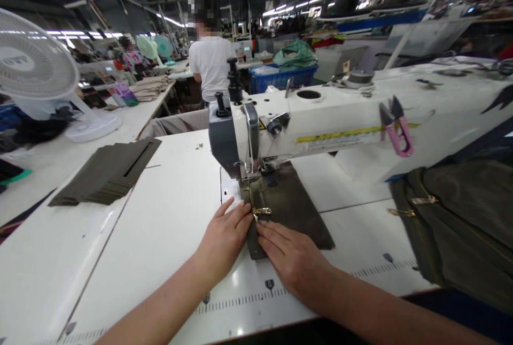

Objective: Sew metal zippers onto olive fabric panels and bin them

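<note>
A dark olive fabric panel (296, 200) with a brass zipper lies under the presser foot (247, 184) of a white sewing machine (340, 115). The gold zipper pull (262, 211) points to the right, between my two hands. My left hand (224, 235) rests on the panel's left edge, fingers stretched out and thumb apart. On the near part of the panel, just right of the zipper, my right hand (294, 254) lies with its fingers extended flat and side by side. The undersides of both hands are hidden.
A fanned stack of olive pieces (108, 171) lies at left. Finished-looking olive fabric with zipper pulls (460, 216) is piled at right. Pink thread snips (398, 128) hang on the machine arm. A white fan (36, 61) stands far left; a person in white (214, 64) is beyond.
</note>
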`<state>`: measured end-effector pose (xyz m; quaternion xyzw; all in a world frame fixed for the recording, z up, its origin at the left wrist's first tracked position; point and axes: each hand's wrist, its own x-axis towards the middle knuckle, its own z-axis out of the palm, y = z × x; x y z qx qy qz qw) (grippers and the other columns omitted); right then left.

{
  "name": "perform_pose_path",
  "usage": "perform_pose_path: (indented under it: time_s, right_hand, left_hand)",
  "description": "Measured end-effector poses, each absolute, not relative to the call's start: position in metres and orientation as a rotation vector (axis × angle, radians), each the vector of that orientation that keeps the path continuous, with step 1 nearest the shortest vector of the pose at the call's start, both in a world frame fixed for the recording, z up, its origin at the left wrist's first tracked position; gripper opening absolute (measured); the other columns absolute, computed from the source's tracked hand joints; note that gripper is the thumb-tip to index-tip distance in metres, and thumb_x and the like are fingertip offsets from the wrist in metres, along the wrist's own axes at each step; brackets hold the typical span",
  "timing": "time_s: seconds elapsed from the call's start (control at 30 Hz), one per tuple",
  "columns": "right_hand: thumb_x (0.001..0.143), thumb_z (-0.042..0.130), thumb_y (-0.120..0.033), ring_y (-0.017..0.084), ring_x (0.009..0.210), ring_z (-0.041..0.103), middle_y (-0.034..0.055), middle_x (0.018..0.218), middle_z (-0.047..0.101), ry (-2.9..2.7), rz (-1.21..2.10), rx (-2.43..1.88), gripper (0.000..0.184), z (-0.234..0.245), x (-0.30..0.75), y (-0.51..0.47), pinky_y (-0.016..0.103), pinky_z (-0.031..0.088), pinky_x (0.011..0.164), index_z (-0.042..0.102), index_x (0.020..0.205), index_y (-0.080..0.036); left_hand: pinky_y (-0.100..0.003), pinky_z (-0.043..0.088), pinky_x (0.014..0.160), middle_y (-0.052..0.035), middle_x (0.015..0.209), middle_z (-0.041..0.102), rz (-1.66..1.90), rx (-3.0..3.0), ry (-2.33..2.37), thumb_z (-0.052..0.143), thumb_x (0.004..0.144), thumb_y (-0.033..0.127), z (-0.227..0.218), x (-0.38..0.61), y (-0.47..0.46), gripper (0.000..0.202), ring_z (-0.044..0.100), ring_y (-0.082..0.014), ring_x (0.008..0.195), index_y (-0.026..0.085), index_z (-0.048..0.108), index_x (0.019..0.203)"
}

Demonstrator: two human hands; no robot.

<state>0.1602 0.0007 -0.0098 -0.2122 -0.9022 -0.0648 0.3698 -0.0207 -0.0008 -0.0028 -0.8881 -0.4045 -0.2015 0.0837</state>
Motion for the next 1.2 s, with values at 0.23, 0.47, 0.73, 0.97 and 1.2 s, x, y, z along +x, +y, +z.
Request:
perform_pose_path:
  time_s: [0.23,0.47,0.73,0.97,1.2]
  right_hand:
    - [0.084,0.029,-0.002,0.021,0.083,0.062,0.016,0.086,0.067,-2.309,-0.188,-0.548,0.038,-0.011,0.154,0.018,0.03,0.053,0.079,0.067,0.08,-0.001]
    - [0.083,0.031,-0.001,0.021,0.084,0.062,0.0167,0.086,0.067,-2.327,-0.192,-0.548,0.035,-0.012,0.148,0.032,0.03,0.052,0.08,0.066,0.08,-0.001]
    - [0.084,0.035,-0.006,0.022,0.09,0.06,0.0169,0.092,0.066,-2.331,-0.152,-0.585,0.03,-0.011,0.148,0.035,0.031,0.05,0.083,0.065,0.088,-0.001]
    - [0.087,0.041,-0.022,0.019,0.074,0.058,0.008,0.08,0.064,-2.297,0.154,-1.02,0.023,0.003,0.155,0.057,0.031,0.047,0.069,0.063,0.084,-0.015]
    - [0.083,0.049,-0.036,0.024,0.074,0.06,0.012,0.074,0.065,-2.379,-0.015,-1.387,0.028,-0.007,0.13,0.085,0.03,0.04,0.067,0.063,0.076,-0.013]
  left_hand:
    - [-0.044,0.045,0.094,-0.0128,0.099,0.063,-0.65,-2.647,-1.219,0.036,0.088,0.011,-0.002,-0.025,0.016,0.025,0.06,-0.0215,0.096,0.011,0.057,0.101]
    - [-0.038,0.052,0.083,-0.0101,0.087,0.06,-0.78,-2.66,-1.299,0.037,0.088,0.013,0.003,-0.023,0.028,0.021,0.057,-0.0212,0.091,0.013,0.056,0.097]
    - [-0.034,0.051,0.077,-0.01,0.091,0.056,-0.685,-2.671,-1.411,0.04,0.086,0.015,0.001,-0.025,0.035,0.017,0.055,-0.0211,0.088,0.015,0.054,0.095]
    - [-0.047,0.034,0.099,-0.0126,0.103,0.055,-0.382,-2.673,-1.547,0.049,0.065,0.008,0.017,-0.021,0.022,0.04,0.051,-0.0257,0.103,0.014,0.05,0.105]
    - [-0.045,0.035,0.097,-0.0123,0.101,0.055,-0.28,-2.614,-1.59,0.048,0.067,0.007,0.02,-0.017,0.018,0.039,0.054,-0.0242,0.097,0.013,0.051,0.105]
